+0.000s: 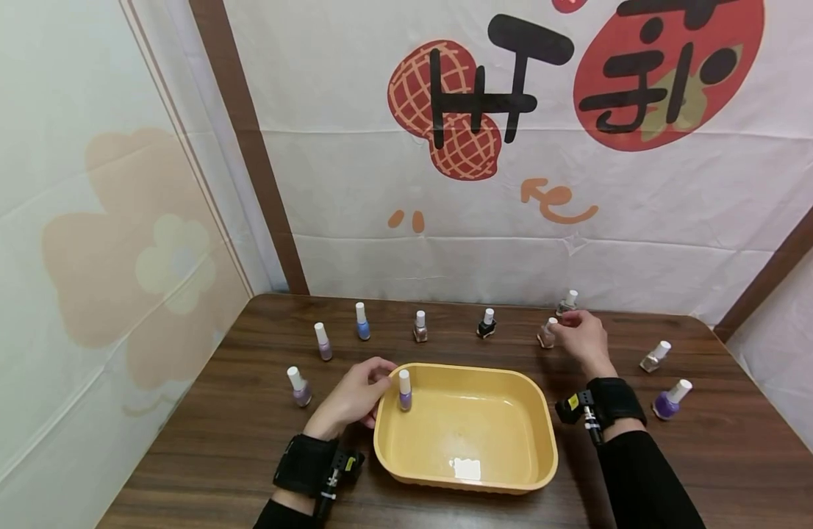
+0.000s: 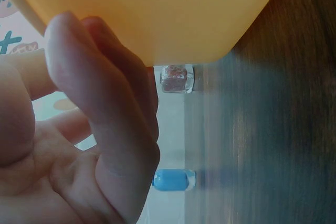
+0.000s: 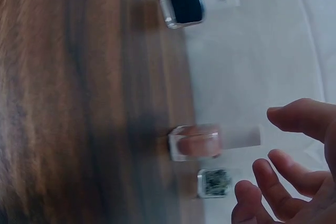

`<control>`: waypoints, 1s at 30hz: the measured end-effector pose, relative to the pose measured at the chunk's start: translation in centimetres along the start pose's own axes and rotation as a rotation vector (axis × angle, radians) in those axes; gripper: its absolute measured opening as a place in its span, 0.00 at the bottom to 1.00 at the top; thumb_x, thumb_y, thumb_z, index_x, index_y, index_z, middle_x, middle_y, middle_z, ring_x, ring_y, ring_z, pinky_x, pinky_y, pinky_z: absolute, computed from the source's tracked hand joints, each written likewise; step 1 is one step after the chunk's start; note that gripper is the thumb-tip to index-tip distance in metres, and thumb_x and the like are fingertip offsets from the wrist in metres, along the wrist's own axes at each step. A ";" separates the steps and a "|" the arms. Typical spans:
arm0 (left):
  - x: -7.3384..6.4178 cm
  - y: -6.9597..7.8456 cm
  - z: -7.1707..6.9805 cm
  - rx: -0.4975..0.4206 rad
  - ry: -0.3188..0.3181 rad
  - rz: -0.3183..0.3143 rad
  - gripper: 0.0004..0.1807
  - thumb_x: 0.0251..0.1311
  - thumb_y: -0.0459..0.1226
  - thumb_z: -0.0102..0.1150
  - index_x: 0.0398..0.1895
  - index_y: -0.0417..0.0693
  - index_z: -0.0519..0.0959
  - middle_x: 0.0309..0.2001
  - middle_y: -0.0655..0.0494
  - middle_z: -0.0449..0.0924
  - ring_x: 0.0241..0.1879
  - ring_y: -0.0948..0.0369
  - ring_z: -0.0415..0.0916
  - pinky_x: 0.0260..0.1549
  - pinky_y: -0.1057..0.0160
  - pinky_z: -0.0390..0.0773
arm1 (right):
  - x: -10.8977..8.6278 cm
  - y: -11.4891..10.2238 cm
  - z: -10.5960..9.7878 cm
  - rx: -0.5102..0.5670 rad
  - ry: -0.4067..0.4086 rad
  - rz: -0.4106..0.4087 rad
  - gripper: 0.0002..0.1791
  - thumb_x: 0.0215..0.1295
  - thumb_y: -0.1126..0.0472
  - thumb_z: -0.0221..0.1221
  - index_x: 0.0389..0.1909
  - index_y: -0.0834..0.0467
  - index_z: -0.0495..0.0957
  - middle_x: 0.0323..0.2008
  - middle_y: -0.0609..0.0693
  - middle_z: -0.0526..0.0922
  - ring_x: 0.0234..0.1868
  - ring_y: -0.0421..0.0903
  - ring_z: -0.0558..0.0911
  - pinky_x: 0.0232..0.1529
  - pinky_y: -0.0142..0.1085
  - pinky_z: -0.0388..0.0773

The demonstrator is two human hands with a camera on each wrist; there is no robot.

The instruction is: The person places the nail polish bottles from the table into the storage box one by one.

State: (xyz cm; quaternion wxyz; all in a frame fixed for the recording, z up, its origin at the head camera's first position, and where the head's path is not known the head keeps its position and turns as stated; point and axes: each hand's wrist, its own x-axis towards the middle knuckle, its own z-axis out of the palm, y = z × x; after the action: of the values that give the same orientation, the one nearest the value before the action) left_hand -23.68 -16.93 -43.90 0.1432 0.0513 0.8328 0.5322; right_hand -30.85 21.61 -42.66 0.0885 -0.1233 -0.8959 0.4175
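My left hand (image 1: 353, 393) rests at the left side of the yellow basin (image 1: 473, 474). In the left wrist view its fingers (image 2: 118, 108) lie bent against the basin's outer wall. A lilac nail polish bottle (image 1: 405, 400) with a white cap stands inside the basin, near that hand. My right hand (image 1: 584, 342) reaches to the back right, next to a pinkish nail polish bottle (image 1: 546, 338). The right wrist view shows thumb and fingers spread apart near the pinkish bottle's cap (image 3: 241, 137). Close by stands a dark glittery bottle (image 1: 567, 303).
On the brown table (image 1: 215, 448) stand lilac bottles (image 1: 301, 393) at the left, then a blue bottle (image 1: 363, 328), a brownish bottle (image 1: 420, 333) and a black bottle (image 1: 486, 328) along the back. A silvery bottle (image 1: 651, 361) and a purple bottle (image 1: 666, 405) are at the right.
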 end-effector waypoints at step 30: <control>-0.3 -0.3 0.0 -0.014 0.003 0.038 0.17 0.67 0.34 0.46 0.57 0.44 0.73 0.36 0.46 0.75 0.13 0.64 0.69 0.10 0.65 0.76 | 0.7 1.6 2.3 0.035 -0.059 0.021 0.25 0.62 0.60 0.58 0.59 0.67 0.70 0.54 0.68 0.76 0.55 0.62 0.74 0.56 0.52 0.71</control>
State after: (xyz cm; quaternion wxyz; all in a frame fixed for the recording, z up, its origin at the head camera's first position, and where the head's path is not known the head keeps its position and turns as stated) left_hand -23.36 -17.10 -44.11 0.1320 0.0653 0.8282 0.5407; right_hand -31.91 21.17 -45.35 0.0598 -0.1190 -0.8893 0.4375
